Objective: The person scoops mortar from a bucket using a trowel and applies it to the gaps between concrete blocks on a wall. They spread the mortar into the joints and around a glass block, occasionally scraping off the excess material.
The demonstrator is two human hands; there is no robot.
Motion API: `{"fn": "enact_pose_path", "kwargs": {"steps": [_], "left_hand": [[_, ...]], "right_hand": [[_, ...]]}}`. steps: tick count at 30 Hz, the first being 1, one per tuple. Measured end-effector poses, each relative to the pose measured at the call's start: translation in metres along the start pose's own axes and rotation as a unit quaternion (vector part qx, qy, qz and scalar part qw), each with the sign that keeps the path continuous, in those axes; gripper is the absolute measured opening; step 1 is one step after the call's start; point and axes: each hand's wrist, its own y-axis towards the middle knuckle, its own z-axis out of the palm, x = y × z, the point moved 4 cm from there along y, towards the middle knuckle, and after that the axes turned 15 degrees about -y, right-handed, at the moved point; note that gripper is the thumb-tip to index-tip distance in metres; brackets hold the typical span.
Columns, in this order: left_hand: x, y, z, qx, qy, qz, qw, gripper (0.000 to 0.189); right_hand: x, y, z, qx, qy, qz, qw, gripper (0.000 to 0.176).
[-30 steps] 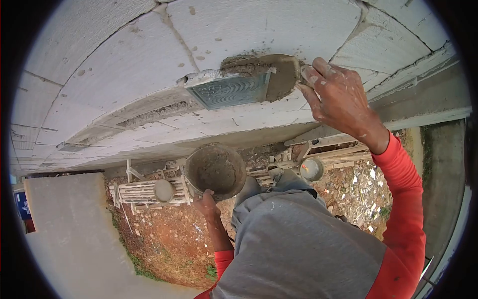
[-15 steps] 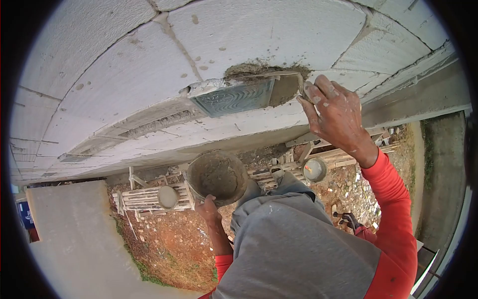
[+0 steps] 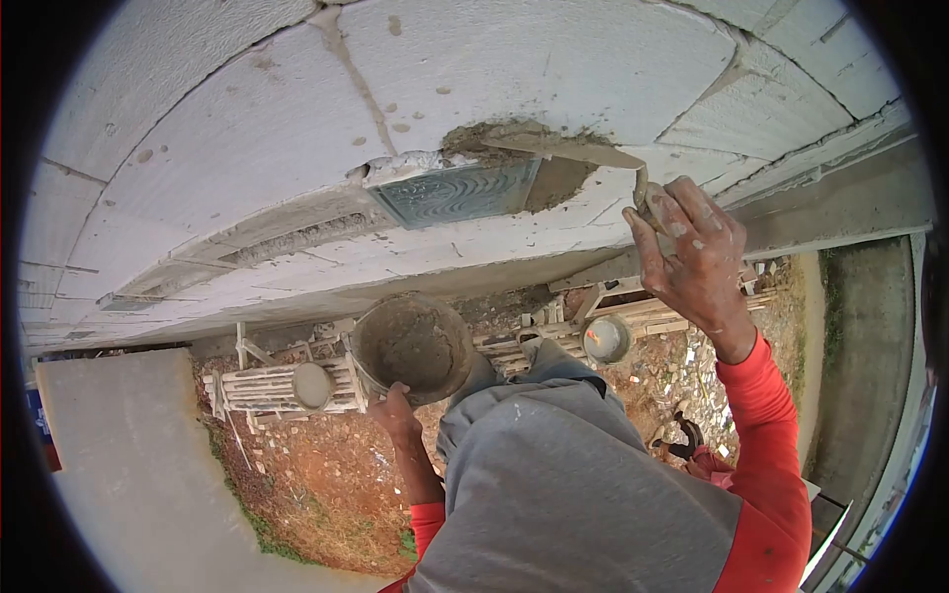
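Observation:
My right hand [image 3: 692, 252] is closed round the handle of a trowel [image 3: 583, 152], its fingers spotted with mortar. The trowel's blade lies along wet mortar [image 3: 470, 141] at the upper edge of an opening in the white block wall [image 3: 514, 69]. A patterned glass block [image 3: 457, 193] sits in that opening, with grey mortar [image 3: 561, 184] to its right. My left hand [image 3: 397, 410] grips the near rim of a bucket [image 3: 413, 346], which has grey mortar inside and is held below the wall in front of my legs.
Below are wooden scaffold slats [image 3: 262, 390] with a round bucket [image 3: 313, 385] on them. Another bucket [image 3: 606, 339] stands further right. Rubble and red soil [image 3: 336, 474] cover the ground. Part of another person [image 3: 692, 445] shows at lower right.
My right hand has drawn the trowel to the right and slightly down along the mortar edge. The view has shifted a little, and my left hand still holds the bucket.

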Motion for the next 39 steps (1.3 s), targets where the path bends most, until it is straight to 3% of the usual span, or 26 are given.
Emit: {"fn": "enact_pose_path", "kwargs": {"steps": [5, 11, 14, 17, 19, 22, 24, 27, 29, 33, 36, 38, 39], "left_hand": [[0.001, 0.006, 0.001, 0.013, 0.033, 0.005, 0.999, 0.05], [-0.008, -0.012, 0.023, 0.065, 0.02, 0.026, 0.997, 0.04], [-0.013, -0.02, 0.032, 0.078, 0.055, 0.053, 0.994, 0.032], [-0.02, -0.031, 0.049, 0.115, 0.07, 0.067, 0.989, 0.037], [-0.027, -0.042, 0.07, 0.143, 0.086, 0.09, 0.982, 0.042], [-0.046, -0.061, 0.093, 0.156, 0.206, 0.105, 0.96, 0.043], [-0.041, -0.063, 0.102, 0.171, 0.182, 0.116, 0.961, 0.051], [-0.038, -0.067, 0.111, 0.163, 0.184, 0.093, 0.965, 0.05], [-0.022, -0.06, 0.106, 0.145, 0.25, 0.101, 0.952, 0.049], [-0.037, -0.066, 0.103, 0.165, 0.126, 0.065, 0.976, 0.047], [-0.02, -0.066, 0.091, 0.161, 0.02, 0.038, 0.986, 0.046], [-0.019, -0.068, 0.09, 0.148, -0.018, 0.028, 0.988, 0.047], [-0.017, -0.066, 0.088, 0.14, -0.025, 0.036, 0.989, 0.047]], "right_hand": [[-0.008, 0.016, 0.016, 0.097, -0.03, -0.017, 0.995, 0.032], [-0.034, 0.001, -0.002, 0.089, 0.104, 0.136, 0.981, 0.033], [0.005, -0.019, 0.019, 0.152, 0.045, 0.03, 0.987, 0.033], [0.068, -0.056, 0.076, 0.368, 0.078, -0.065, 0.924, 0.018], [0.097, -0.086, 0.109, 0.34, 0.144, -0.142, 0.918, 0.015], [0.129, -0.113, 0.157, 0.271, 0.173, -0.182, 0.929, 0.017], [0.144, -0.117, 0.178, 0.254, 0.172, -0.191, 0.933, 0.016], [0.168, -0.12, 0.196, 0.516, 0.17, -0.212, 0.812, 0.027], [0.158, -0.118, 0.198, 0.545, 0.183, -0.193, 0.795, 0.03], [0.115, -0.142, 0.205, 0.589, 0.307, -0.09, 0.742, 0.041], [0.097, -0.17, 0.205, 0.65, 0.39, 0.026, 0.652, 0.053], [0.096, -0.162, 0.194, 0.625, 0.41, 0.055, 0.662, 0.044], [0.091, -0.149, 0.187, 0.582, 0.389, 0.034, 0.713, 0.042]]}}
